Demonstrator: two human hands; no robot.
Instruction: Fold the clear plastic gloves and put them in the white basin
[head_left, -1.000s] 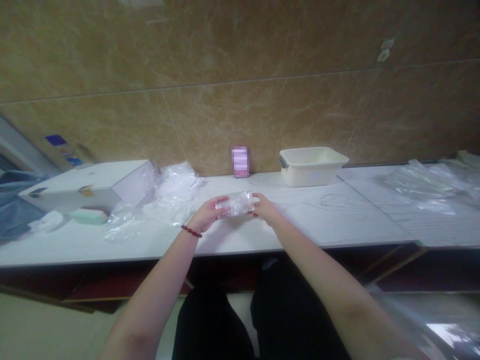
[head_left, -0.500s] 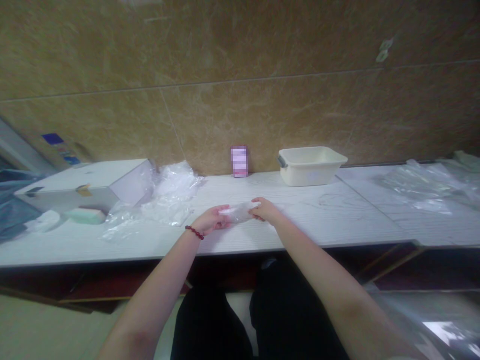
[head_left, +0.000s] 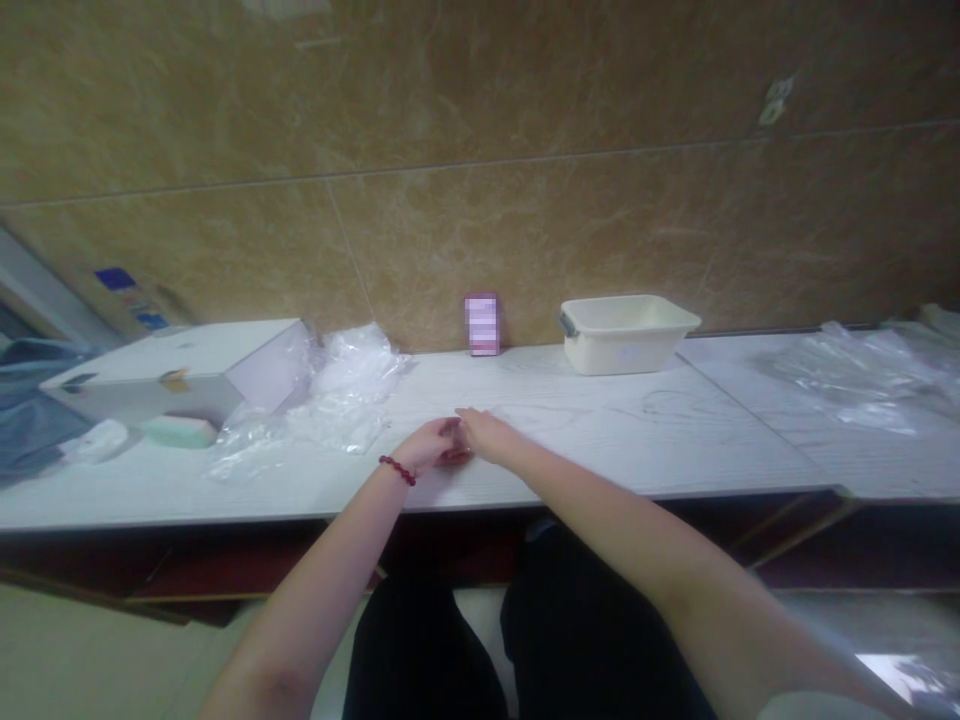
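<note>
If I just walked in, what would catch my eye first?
Probably the left hand, red beaded bracelet at its wrist, and the right hand, close together over the pale counter. Next, the cream tub at the back, right of centre, and crumpled clear plastic beside the white box on the left.

Clear plastic bags (head_left: 349, 380) gleam, crinkled and glossy, at nine o'clock, beside a smooth, matt white box (head_left: 187, 360) of what looks like cardboard. A smooth cream plastic tub (head_left: 622, 351) sits at three o'clock, with shiny, wrinkled plastic sheeting (head_left: 855, 370) farther out. Polished, stone-veined wall tiles (head_left: 525, 230) run across twelve o'clock above a wood-grained tabletop (head_left: 622, 430); trousers (head_left: 420, 650) of matt black cloth show at six.
</note>
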